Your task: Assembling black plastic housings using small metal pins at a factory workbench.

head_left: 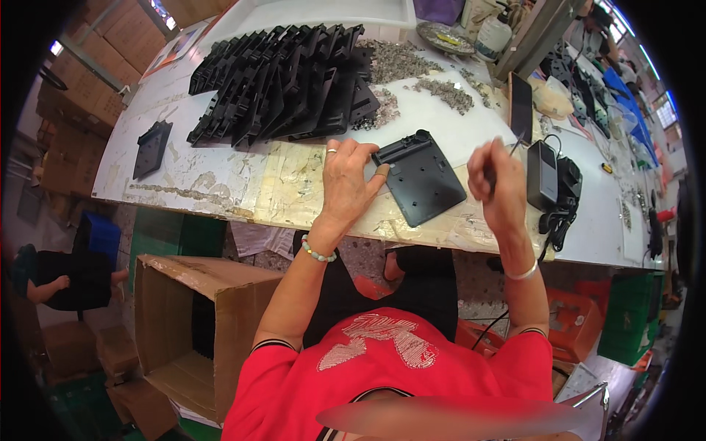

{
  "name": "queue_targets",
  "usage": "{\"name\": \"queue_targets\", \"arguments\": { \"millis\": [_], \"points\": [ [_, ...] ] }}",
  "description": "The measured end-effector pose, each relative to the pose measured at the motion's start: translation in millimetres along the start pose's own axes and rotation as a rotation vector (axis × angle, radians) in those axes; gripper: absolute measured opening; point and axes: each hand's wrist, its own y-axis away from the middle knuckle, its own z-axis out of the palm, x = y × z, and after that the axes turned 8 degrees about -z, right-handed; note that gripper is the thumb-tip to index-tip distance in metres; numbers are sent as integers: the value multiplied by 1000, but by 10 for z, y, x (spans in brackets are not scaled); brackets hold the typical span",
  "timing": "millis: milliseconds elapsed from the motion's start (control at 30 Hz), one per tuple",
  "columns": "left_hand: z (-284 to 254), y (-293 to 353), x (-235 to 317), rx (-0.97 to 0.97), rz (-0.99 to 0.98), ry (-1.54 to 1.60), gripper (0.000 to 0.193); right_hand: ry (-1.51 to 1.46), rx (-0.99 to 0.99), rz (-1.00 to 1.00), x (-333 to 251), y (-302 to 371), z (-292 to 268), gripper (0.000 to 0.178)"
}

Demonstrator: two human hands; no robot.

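Note:
A flat black plastic plate (421,178) lies on the white worktable (243,180) in front of me. My left hand (346,180) rests on the table at the plate's left edge, fingertips touching it, a ring on one finger. My right hand (498,184) is raised just right of the plate, fist closed around a slim dark tool (491,175) whose thin tip points up. A bracelet sits on each wrist.
Several black plastic parts (283,77) stand stacked at the back, with heaps of small grey screws (412,70) beside them. One black part (152,149) lies alone at left. A black power box with cables (548,180) sits right. An open cardboard box (195,323) stands below the table.

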Motion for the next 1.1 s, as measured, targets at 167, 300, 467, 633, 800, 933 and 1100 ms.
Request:
{"name": "queue_targets", "arguments": {
  "millis": [167,300,467,633,800,933,1100],
  "points": [
    [4,8,-14,48,32,-10,26,-281,89,-57,145,-657,143,50],
    [22,17,-4,23,30,15,26,-314,18,-122,398,-937,285,56],
    [-9,15,9,14,15,23,26,-188,-45,-206,568,-992,401,60],
    [-36,10,27,44,14,21,24,-49,5,-251,697,-989,457,58],
    [-26,10,30,38,0,25,25,-84,-16,-240,700,-1012,418,58],
    [-28,14,30,43,6,22,26,-107,-27,-255,724,-988,443,59],
    [-22,16,27,38,3,30,26,-28,23,-276,731,-985,514,58]
  ]
}}
